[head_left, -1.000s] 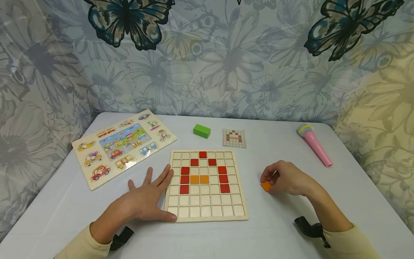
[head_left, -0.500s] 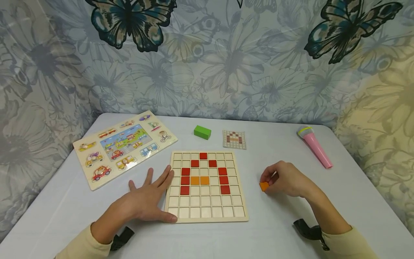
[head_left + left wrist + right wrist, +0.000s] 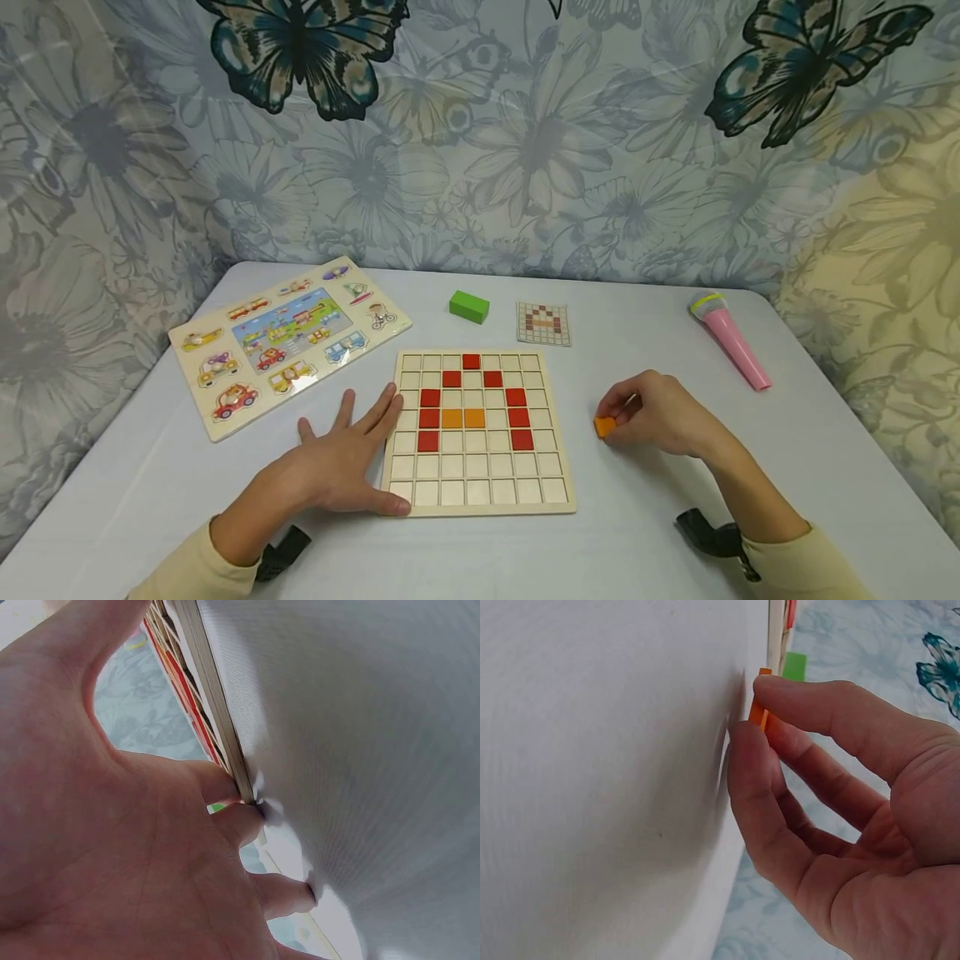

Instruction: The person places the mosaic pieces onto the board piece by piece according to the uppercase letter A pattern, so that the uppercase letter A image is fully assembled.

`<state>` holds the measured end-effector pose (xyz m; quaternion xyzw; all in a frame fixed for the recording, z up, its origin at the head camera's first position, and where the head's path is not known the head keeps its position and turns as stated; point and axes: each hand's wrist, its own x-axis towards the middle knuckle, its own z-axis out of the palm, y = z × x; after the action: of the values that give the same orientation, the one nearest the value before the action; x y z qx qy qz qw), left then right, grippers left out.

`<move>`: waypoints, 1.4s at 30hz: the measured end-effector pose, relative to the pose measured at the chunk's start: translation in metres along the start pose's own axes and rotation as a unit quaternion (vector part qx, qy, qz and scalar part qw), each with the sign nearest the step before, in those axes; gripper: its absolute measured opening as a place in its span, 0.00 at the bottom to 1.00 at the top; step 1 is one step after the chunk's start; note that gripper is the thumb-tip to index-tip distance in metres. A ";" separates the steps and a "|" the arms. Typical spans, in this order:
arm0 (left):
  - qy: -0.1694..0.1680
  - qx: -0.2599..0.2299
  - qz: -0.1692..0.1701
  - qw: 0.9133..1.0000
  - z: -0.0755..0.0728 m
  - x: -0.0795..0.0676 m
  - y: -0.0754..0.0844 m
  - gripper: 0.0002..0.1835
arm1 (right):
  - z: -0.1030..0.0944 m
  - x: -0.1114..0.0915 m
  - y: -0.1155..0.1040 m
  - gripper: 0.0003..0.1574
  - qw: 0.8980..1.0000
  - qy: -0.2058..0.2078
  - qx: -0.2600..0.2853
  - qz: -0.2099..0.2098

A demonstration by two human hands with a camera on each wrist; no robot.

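Observation:
A wooden grid board (image 3: 465, 493) lies on the white table, with several red square tiles (image 3: 471, 362) and two orange ones (image 3: 474, 418) set in its cells. My left hand (image 3: 337, 467) rests along the board's left edge, fingers spread and straight, thumb on the near left corner. In the left wrist view its fingertips (image 3: 238, 823) meet the board's side and the cloth. To the right of the board, my right hand (image 3: 660, 414) pinches a small orange tile (image 3: 604, 427) between thumb and fingers. The right wrist view shows that orange tile (image 3: 758, 712) edge-on, close to the cloth.
Behind the board lie a green block (image 3: 469, 307) and a small pattern card (image 3: 543, 323). A vehicle picture puzzle (image 3: 292, 346) lies at the back left. At the back right is a pink toy microphone (image 3: 731, 340). A patterned curtain (image 3: 540, 167) hangs behind the table.
My right hand has shifted slightly left, toward the board, with the orange tile in its grip. The left hand stays where it was on the board's edge.

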<state>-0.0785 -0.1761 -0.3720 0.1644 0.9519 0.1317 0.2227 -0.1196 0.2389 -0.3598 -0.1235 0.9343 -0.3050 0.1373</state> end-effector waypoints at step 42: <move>-0.005 -0.014 -0.008 1.000 -0.002 0.003 -0.001 0.74 | 0.030 0.037 -0.060 0.12 0.998 -0.003 0.056 -0.024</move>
<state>-0.0821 -0.1763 -0.3719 0.1545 0.9501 0.1420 0.2308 -0.1356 0.1636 -0.3538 -0.1388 0.9122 -0.3593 0.1398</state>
